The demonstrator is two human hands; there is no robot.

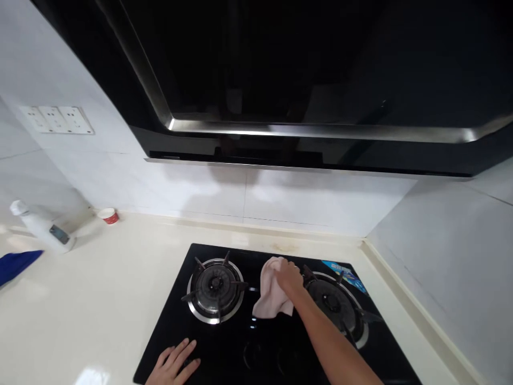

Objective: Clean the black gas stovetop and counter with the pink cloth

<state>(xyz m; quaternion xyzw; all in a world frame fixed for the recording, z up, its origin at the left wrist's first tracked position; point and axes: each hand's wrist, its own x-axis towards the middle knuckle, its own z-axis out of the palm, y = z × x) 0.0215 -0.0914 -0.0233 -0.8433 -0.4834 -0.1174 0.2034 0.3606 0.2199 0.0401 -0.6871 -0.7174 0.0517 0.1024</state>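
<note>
My right hand [289,276] is closed on a pale pink cloth [272,297], which rests on the black glass gas stove [240,347] between its two burners. Part of the cloth hangs loose to the left of my fingers. With fingers spread, my left hand [173,366] lies flat on the stove's front left area and holds nothing. The left burner [216,289] with its dark pan supports sits above that hand. My right forearm crosses in front of part of the right burner [332,302].
A black range hood [304,80] hangs low over the stove. On the cream countertop [100,289] to the left are a white bottle [44,230], a small red and white cup [108,215] and a blue cloth [18,264]. White wall sockets [56,120] are at upper left.
</note>
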